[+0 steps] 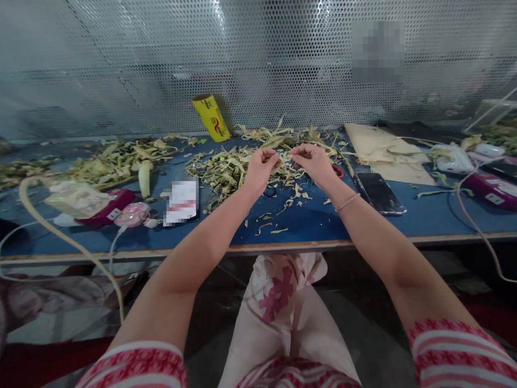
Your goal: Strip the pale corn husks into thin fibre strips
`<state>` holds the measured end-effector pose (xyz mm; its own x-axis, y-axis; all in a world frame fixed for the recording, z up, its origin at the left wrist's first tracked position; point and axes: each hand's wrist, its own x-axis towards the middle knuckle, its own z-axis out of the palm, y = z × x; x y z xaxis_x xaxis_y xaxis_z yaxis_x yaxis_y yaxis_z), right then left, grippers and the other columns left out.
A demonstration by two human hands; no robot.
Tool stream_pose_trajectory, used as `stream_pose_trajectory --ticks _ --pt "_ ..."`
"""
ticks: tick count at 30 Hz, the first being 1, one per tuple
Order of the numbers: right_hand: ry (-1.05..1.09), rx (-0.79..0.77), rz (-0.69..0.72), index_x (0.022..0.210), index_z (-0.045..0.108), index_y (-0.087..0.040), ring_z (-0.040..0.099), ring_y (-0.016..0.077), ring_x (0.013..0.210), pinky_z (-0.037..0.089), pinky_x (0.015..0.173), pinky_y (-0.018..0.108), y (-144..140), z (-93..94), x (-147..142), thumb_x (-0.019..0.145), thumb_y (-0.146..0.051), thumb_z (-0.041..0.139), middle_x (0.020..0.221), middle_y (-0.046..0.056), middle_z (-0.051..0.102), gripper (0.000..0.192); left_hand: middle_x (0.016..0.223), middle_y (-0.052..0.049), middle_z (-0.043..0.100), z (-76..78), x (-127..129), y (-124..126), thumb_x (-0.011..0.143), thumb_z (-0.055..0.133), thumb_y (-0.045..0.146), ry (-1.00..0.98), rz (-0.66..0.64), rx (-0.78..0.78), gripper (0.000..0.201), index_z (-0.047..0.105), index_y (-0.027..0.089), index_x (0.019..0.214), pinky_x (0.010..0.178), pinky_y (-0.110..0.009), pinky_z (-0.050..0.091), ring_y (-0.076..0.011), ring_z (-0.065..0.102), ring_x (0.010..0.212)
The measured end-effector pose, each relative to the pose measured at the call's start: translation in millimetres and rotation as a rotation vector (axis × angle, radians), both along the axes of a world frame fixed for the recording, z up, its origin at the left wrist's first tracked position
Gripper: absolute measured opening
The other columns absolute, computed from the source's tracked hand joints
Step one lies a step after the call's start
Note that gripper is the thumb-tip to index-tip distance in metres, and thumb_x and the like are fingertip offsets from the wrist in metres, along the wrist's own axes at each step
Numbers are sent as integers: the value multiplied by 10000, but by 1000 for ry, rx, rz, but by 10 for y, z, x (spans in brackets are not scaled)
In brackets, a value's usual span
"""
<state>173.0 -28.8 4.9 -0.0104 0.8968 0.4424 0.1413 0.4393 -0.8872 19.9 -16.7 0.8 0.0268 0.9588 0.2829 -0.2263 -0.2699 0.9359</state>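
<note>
Nearest to the camera, at 6 o'clock, the person's knees in pale cloth with a pink flower (pixel 278 293) are showing under the front edge (pixel 283 248) of the blue surface (pixel 307 221). From the lower corners the two forearms are reaching forward toward 12 o'clock.

The left hand (pixel 260 168) and the right hand (pixel 313 161) are meeting just above the surface, near its middle. Both are closed in a pinch, fingertips almost touching each other, and they are holding a thin pale strip (pixel 285 156) between them. The strip is very small, so I cannot tell exactly what it is.

To do this step well, I think the fingers should be pulling slowly and evenly, so the strip is not breaking.

Under and behind the hands, a pile of dry yellow-green scraps (pixel 226 170) is lying. At 3 o'clock from the right hand a dark phone (pixel 379 193) is resting, near the wrist; the elbow should be staying away from it. Red-handled scissors (pixel 337 171) are lying just beside the right hand.

At 9 o'clock, a pink device (pixel 131 214) and a white cable (pixel 60 237) are hanging over the edge. The open room is mostly between the hands and the front edge. Farther, at 11 o'clock, a yellow roll (pixel 210 117) is leaning on the perforated metal wall (pixel 161 64).
</note>
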Motion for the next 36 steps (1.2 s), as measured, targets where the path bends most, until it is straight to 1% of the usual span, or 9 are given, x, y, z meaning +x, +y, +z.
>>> stream_pose_trajectory --ticks 8,12,14,16,21,25,28,30,36 --pt "-10 -24 -16 791 601 -191 579 128 723 555 678 309 42 -29 11 716 -264 696 755 13 591 141 746 12 583 -49 -50 78 809 624 161 96 126 104 129 500 196 798 740 -241 534 -74 603 686" --pt "-2 -30 -22 944 594 -194 568 124 709 551 698 308 31 -16 11 721 -225 687 748 1 567 243 732 5 595 -59 -72 108 815 635 210 95 169 92 125 511 196 813 701 -226 529 -74 591 667" --pt "2 -38 -28 1033 580 -193 568 124 704 547 703 308 29 -9 4 724 -210 682 742 -7 561 325 740 -2 608 -69 -72 122 810 645 229 80 162 81 123 530 189 826 708 -233 530 -75 596 673" --pt "8 -51 -25 1038 580 -185 566 123 705 539 702 306 29 -10 -5 734 -220 678 741 -6 563 321 754 -14 624 -83 -68 133 800 662 267 84 125 71 136 568 182 851 724 -250 532 -87 611 698" --pt "23 -45 -29 793 580 -185 539 114 686 502 691 288 21 -35 -28 776 -294 648 704 -3 558 130 704 -34 641 -94 -61 118 782 676 382 120 60 73 217 653 175 846 710 -285 528 -134 633 736" --pt "-62 3 -59 663 470 -203 469 108 634 460 665 277 7 -46 -50 818 -348 603 637 -22 452 251 670 -27 629 -40 -63 42 792 669 394 173 82 138 218 637 179 772 689 -280 514 -126 609 683" --pt "-114 49 -42 684 405 -221 459 113 645 446 668 275 4 -47 -72 844 -396 565 656 -23 429 286 606 0 581 10 -57 -36 807 657 387 269 112 212 228 580 192 717 660 -266 497 -112 567 608" --pt "-169 78 -35 727 406 -233 466 122 648 445 671 280 -3 -48 -88 870 -430 522 661 -22 439 270 562 19 538 25 -44 -74 819 646 382 326 113 240 241 536 203 700 646 -265 488 -110 542 571" --pt "-393 151 -94 863 487 -245 463 150 647 447 718 311 -72 -49 -134 926 -378 432 671 -15 470 157 612 15 549 -23 0 -69 869 569 416 311 41 177 248 479 213 760 639 -290 497 -125 565 575"
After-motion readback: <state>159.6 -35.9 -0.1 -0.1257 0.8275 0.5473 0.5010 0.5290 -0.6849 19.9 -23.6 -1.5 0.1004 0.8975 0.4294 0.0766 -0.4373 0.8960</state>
